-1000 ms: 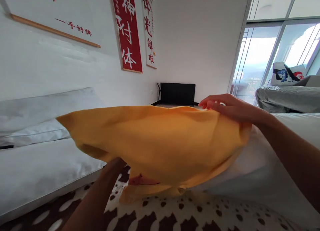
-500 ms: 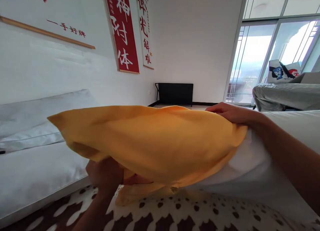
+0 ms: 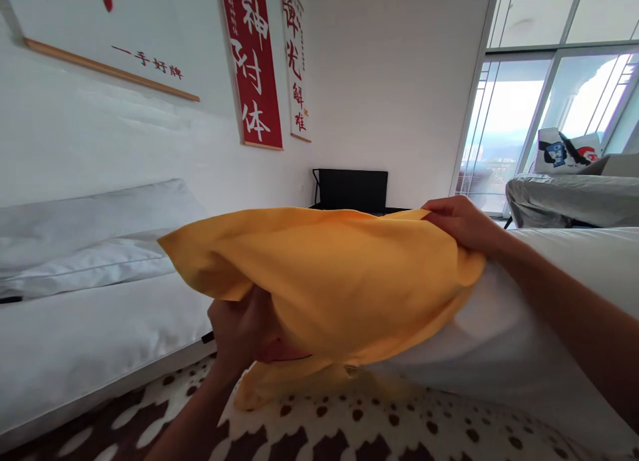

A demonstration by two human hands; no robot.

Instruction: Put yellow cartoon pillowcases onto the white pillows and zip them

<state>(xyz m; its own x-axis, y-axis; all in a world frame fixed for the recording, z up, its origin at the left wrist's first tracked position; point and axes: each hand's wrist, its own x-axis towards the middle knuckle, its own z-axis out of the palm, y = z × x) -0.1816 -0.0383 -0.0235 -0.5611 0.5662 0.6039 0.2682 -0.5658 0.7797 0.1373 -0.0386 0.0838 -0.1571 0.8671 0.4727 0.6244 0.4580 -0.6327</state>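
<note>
A yellow cushion cover [image 3: 344,275] is stretched between my two hands, its fabric creased and its left corner pointing outward. My left hand [image 3: 242,324] is closed on its lower left edge, with the fingertips hidden under the cloth. At the upper right, my right hand [image 3: 462,225] pinches the cover's edge between thumb and fingers. A soft white form [image 3: 479,331] shows beneath the right end of the cover; whether it is inside the cloth I cannot tell. Below my left hand, a reddish patch with a dark line appears on the cover's underside.
To the left stands a white sofa [image 3: 100,341]. Underfoot lies a brown-and-white patterned rug [image 3: 359,441]. A black panel [image 3: 352,189] leans near the far wall. Plastic-wrapped furniture [image 3: 574,195] sits by the sliding glass doors [image 3: 514,122]. Scrolls [image 3: 257,68] hang on the left wall.
My left hand has moved right and up, drawing the cover's left corner inward. My right hand has risen slightly and lifts the upper right edge into a fold.
</note>
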